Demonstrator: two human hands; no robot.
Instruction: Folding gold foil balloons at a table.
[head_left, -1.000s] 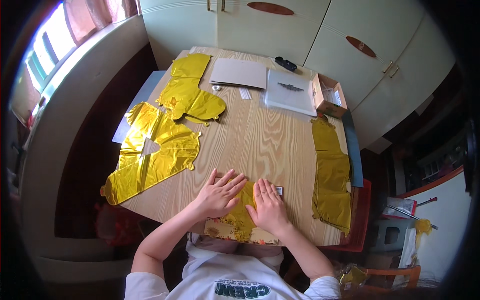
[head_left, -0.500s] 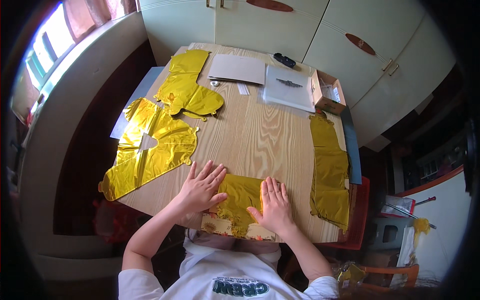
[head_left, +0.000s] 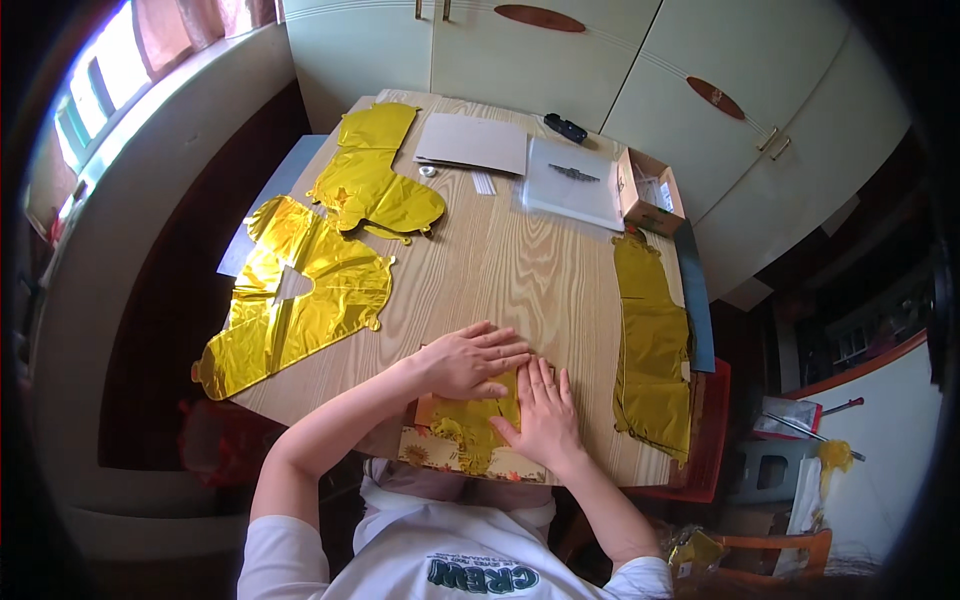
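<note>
At the table's near edge, a folded gold foil balloon (head_left: 465, 412) lies flat on a cream card (head_left: 428, 448) with a leaf pattern. My left hand (head_left: 466, 362) rests across the foil's far part, fingers stretched out and pointing right. Flat on the foil's right side is my right hand (head_left: 545, 418), its fingers extended forward and touching the left fingertips. Part of the foil is hidden under both palms. Further flat gold foil balloons lie around: one with a hole (head_left: 345, 300) at the left, another (head_left: 380, 190) beyond it, and a long one (head_left: 650, 345) along the right edge.
Toward the back are grey cardboard sheets (head_left: 472, 140), white strips (head_left: 484, 184), a small white roll (head_left: 428, 171), a clear plastic sleeve (head_left: 570, 205), a black object (head_left: 566, 127) and a small open wooden box (head_left: 652, 200). Pale cabinets (head_left: 540, 60) stand behind the table.
My left hand has moved right, from the foil's left edge onto its far part, reaching the right hand's fingertips. The right hand has stayed nearly in place.
</note>
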